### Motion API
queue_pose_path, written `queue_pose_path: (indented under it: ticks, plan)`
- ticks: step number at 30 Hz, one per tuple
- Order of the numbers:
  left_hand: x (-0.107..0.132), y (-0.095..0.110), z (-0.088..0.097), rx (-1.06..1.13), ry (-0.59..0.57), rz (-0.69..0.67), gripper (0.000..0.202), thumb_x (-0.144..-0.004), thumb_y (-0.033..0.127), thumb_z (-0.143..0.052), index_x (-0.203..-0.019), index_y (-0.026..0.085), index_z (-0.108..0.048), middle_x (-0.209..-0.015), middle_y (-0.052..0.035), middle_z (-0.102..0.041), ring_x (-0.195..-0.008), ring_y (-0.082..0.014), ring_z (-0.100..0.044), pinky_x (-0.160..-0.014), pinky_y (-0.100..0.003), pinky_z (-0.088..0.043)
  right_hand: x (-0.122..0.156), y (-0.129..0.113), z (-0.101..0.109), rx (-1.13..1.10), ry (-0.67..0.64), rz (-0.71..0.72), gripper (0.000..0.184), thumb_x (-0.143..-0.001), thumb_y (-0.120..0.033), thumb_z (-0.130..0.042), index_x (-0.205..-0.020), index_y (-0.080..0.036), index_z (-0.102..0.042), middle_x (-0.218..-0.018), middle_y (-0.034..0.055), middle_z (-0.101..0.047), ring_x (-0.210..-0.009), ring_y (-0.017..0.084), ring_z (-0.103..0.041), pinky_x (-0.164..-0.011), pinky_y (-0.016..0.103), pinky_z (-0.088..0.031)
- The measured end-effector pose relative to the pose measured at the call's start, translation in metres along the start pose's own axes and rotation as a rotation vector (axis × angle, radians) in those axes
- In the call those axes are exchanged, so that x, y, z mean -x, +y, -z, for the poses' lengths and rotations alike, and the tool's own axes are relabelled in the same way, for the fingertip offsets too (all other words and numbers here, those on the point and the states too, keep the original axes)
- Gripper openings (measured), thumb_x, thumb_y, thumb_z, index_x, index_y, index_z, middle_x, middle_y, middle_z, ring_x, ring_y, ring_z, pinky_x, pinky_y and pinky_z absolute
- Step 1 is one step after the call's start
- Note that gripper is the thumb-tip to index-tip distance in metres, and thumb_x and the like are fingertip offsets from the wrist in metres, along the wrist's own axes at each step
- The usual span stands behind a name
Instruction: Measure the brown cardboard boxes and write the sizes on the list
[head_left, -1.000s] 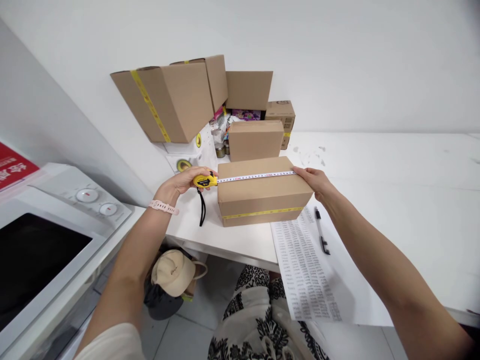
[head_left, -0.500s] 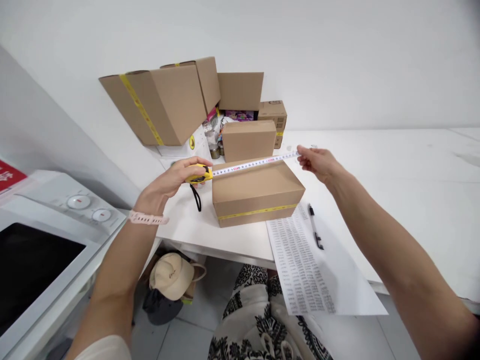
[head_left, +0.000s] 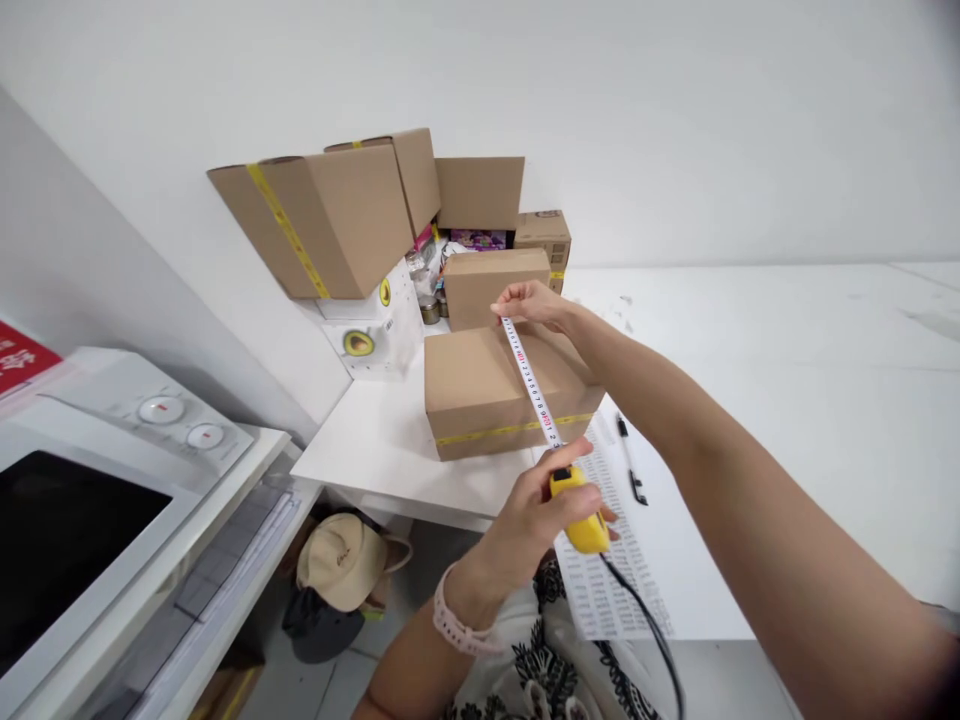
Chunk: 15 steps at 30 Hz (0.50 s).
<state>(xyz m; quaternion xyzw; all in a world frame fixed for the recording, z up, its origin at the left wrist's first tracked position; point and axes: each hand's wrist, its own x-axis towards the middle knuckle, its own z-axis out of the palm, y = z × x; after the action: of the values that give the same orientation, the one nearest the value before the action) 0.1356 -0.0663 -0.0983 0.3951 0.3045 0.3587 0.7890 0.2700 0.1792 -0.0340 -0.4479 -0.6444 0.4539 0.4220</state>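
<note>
A closed cardboard box [head_left: 472, 375] with yellow tape along its front side lies on the white table. My left hand [head_left: 536, 510] grips a yellow tape measure [head_left: 586, 530] in front of the box, over a printed sheet; a black wrist strap hangs from the case. The white blade [head_left: 531, 385] runs out from the case, across the box top from its front edge to the back. Near the box's back edge, my right hand [head_left: 529, 303] pinches the far end of the blade between thumb and fingers.
A black pen [head_left: 631, 460] lies on the printed sheet [head_left: 675, 590], which overhangs the table edge. Behind stand more cardboard boxes [head_left: 360, 220], a white avocado-print box [head_left: 375, 340] and small jars [head_left: 429, 308]. At left is a microwave [head_left: 112, 480]; caps [head_left: 345, 560] sit below the table.
The tape measure has swung from lying lengthwise across the box to running front to back. My left hand came right and toward me; my right hand moved left.
</note>
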Motion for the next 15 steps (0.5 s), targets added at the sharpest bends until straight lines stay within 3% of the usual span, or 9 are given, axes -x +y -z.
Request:
queue_pose_path:
  ticks: [3, 7, 12, 15]
  plan:
    - [-0.023, 0.004, -0.006, 0.046, 0.045, -0.036, 0.096, -0.068, 0.048, -0.085, -0.148, 0.011, -0.046, -0.078, -0.0081, -0.071, -0.075, -0.0252, -0.073, -0.074, -0.038, -0.055, 0.006, -0.001, -0.005, 0.029, 0.049, -0.027, 0.037, -0.063, -0.042, -0.091, -0.083, -0.026, -0.064, -0.078, -0.0018, -0.069, -0.074, 0.015, -0.057, -0.068, 0.029, -0.047]
    - [-0.035, 0.012, 0.000, 0.072, 0.044, -0.067, 0.095, -0.071, 0.047, -0.082, -0.149, 0.008, -0.044, -0.075, -0.0070, -0.070, -0.068, -0.0228, -0.071, -0.071, -0.037, -0.055, 0.012, 0.003, -0.010, 0.067, 0.108, -0.010, 0.037, -0.069, -0.048, -0.085, -0.089, -0.025, -0.064, -0.084, 0.0002, -0.068, -0.072, 0.015, -0.057, -0.064, 0.029, -0.045]
    - [-0.026, 0.012, 0.001, 0.074, 0.071, -0.128, 0.077, -0.072, 0.048, -0.081, -0.136, 0.011, -0.060, -0.112, -0.0156, -0.069, -0.070, -0.0193, -0.069, -0.067, -0.036, -0.057, 0.002, 0.008, -0.011, 0.270, 0.127, -0.169, 0.037, -0.065, -0.045, -0.086, -0.083, -0.023, -0.062, -0.079, 0.0015, -0.067, -0.069, 0.018, -0.057, -0.061, 0.031, -0.043]
    - [-0.020, 0.011, -0.006, 0.067, 0.075, -0.117, 0.071, -0.075, 0.045, -0.078, -0.135, 0.011, -0.061, -0.125, -0.0176, -0.064, -0.073, -0.0183, -0.068, -0.068, -0.037, -0.058, 0.002, 0.008, -0.005, 0.348, 0.086, -0.201, 0.037, -0.069, -0.049, -0.083, -0.086, -0.024, -0.062, -0.080, 0.0018, -0.067, -0.072, 0.020, -0.059, -0.062, 0.032, -0.043]
